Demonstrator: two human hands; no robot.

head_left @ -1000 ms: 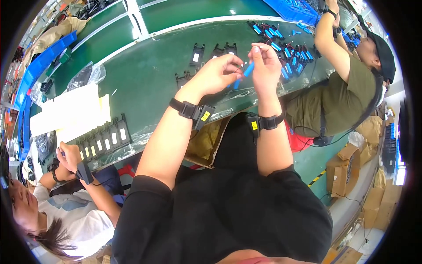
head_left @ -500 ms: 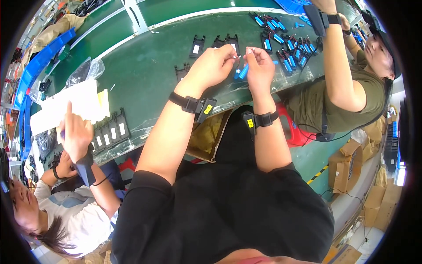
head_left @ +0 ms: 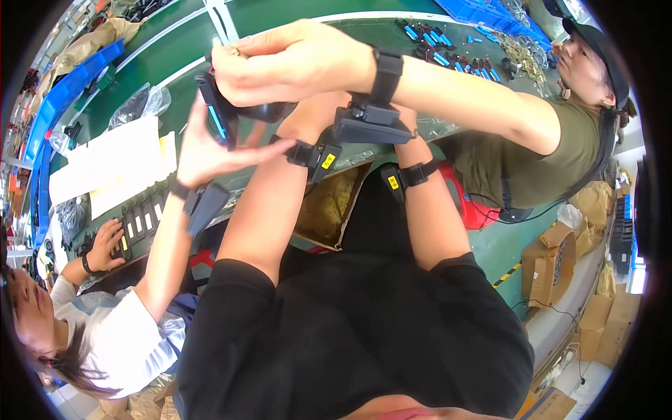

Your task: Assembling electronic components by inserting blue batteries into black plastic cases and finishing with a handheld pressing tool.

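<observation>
Green belt counter lies behind. My left hand is mostly covered by a co-worker's arm and my right hand fully, so their opening cannot be told. Just left of the left hand, the nearer one, a co-worker's hand grips a flat black plastic part with a blue stripe, long axis nearly upright, over the counter's near edge; another co-worker's open palm touches it.

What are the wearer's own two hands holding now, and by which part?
It cannot be told: a co-worker's arm reaching across hides both hands. That co-worker's hand grips a black part.
</observation>
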